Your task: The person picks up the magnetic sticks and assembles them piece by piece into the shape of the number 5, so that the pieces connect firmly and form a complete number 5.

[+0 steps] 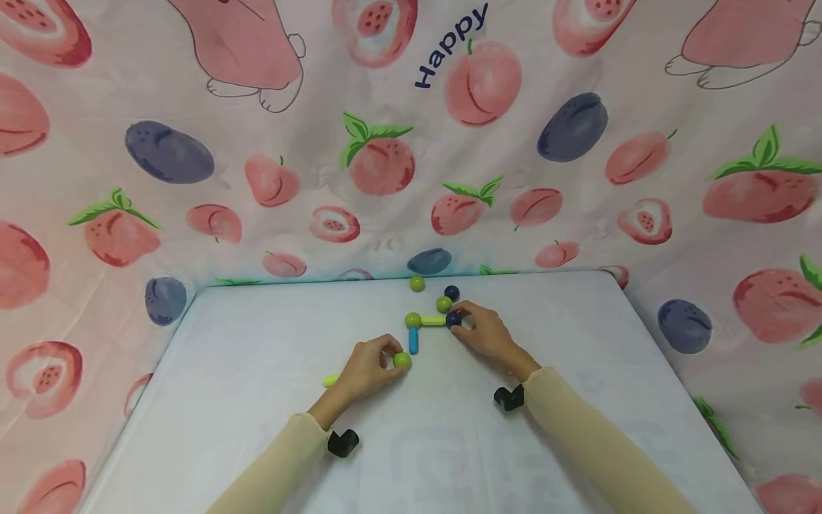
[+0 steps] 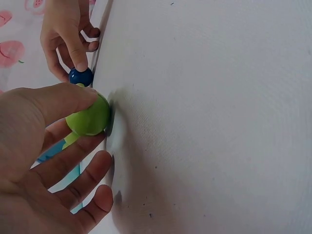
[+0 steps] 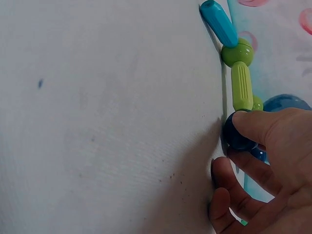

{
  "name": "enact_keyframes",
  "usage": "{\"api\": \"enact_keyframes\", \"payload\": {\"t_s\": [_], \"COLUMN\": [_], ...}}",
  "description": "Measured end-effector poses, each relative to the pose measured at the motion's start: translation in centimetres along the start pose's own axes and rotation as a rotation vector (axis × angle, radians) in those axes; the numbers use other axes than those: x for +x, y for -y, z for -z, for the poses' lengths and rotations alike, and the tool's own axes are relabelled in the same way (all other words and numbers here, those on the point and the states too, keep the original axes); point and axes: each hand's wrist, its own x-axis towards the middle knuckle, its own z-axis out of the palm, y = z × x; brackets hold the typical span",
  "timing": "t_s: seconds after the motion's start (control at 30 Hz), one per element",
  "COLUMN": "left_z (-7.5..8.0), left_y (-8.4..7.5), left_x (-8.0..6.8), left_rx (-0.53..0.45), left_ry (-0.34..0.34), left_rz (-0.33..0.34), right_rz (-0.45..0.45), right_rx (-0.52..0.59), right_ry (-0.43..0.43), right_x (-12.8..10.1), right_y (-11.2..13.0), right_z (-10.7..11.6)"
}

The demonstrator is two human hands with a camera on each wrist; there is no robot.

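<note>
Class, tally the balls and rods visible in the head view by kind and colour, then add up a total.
Green balls: 4
Dark blue balls: 2
Yellow-green rods: 2 (one partly hidden by the left hand)
Blue rod: 1
Total: 9

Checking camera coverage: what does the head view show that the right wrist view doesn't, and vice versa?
Only the head view: the left hand pinching a green ball.
Only the right wrist view: ridges along the green rod between balls.
Both: the right hand holding a dark blue ball, that rod, and the blue rod.
</note>
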Motion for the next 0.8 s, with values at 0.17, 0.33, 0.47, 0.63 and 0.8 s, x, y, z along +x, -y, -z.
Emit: {"api": "enact_keyframes", "payload": {"t_s": [0.17, 0.33, 0.47, 0.63, 0.8], "left_z": [0.0, 0.1, 0.2, 0.2, 0.2], "left_y": [0.1, 0.1, 0.1, 0.3, 0.3], "left_x": [0.0, -0.1, -0.2, -0.3, -0.2], "left_rx": [-0.005, -0.003, -0.002, -0.008, -0.011], "left_ry": [0.001, 0.005, 0.007, 0.004, 0.001], "left_rz": [-0.001, 0.007, 0.011, 0.006, 0.004], "right_rz": [0.020, 0.041, 0.069, 0.138, 0.229], "right_rx": [-0.016, -0.083, -0.120, -0.104, -0.081], "right_ry": [0.031, 0.056, 0.055, 0.090, 0.166], "right_x": [0.1, 0.0, 0.2, 0.7, 1.1], "right_y": [0.1, 1.0, 1.7, 2.8, 4.0], "right_z": [0.5, 1.7, 2.5, 3.0, 2.8]}}
